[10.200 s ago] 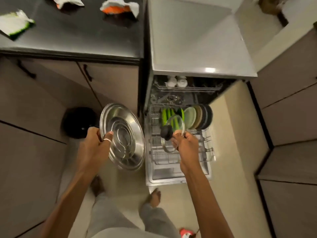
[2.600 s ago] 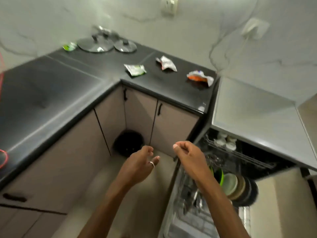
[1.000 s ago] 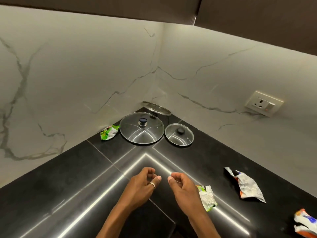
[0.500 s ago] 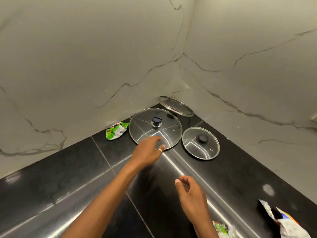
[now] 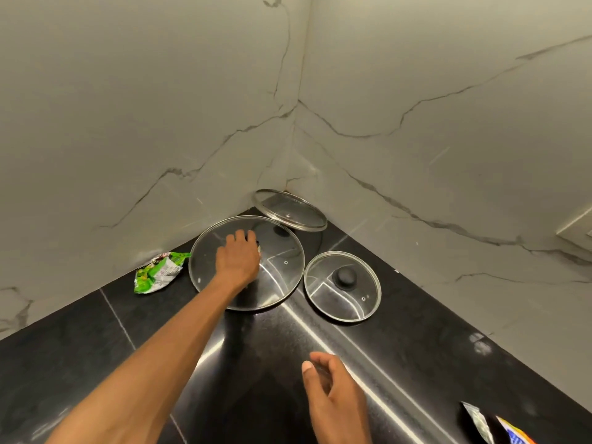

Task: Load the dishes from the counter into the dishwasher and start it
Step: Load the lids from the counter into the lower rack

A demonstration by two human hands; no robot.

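Head camera view, looking down into the corner of a black surface (image 5: 96, 341) where three glass lids wait to be loaded into the dishwasher. My left hand (image 5: 238, 259) lies on the middle of the large glass lid (image 5: 278, 278), fingers curled round its knob, which is almost hidden under them. My right hand (image 5: 336, 395) hovers low and near me, fingers loosely bent, holding nothing. A small glass lid (image 5: 342, 286) lies flat just beside the large one, on its right. A third lid (image 5: 290, 210) leans tilted in the wall corner, its lower rim at the large lid's far edge. I judge that a careless lift could catch that leaning lid and send it sliding, or the large lid could swing on its knob and strike the small one. A green wrapper (image 5: 157, 272) lies to the left.
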